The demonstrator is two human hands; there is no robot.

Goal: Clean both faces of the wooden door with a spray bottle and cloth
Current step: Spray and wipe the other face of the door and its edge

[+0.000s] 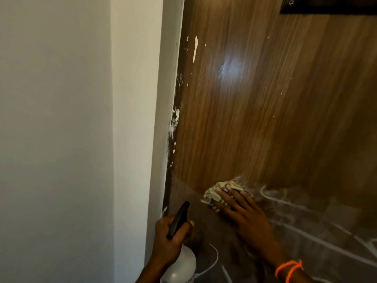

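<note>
Fingers of the right hand (242,209) lay flat, pressing a crumpled pale patterned cloth (222,190) against the brown wood-grain door (255,109) to spread pressure — the left hand (170,240) gripped the white spray bottle (179,264) by its black trigger head, kept low and ready beside the white frame (161,139).

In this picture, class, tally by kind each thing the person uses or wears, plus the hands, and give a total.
Hands: 2, the left hand and the right hand
Spray bottle: 1
Cloth: 1
Orange wrist band: 1
Wooden door: 1
Total: 6
</note>
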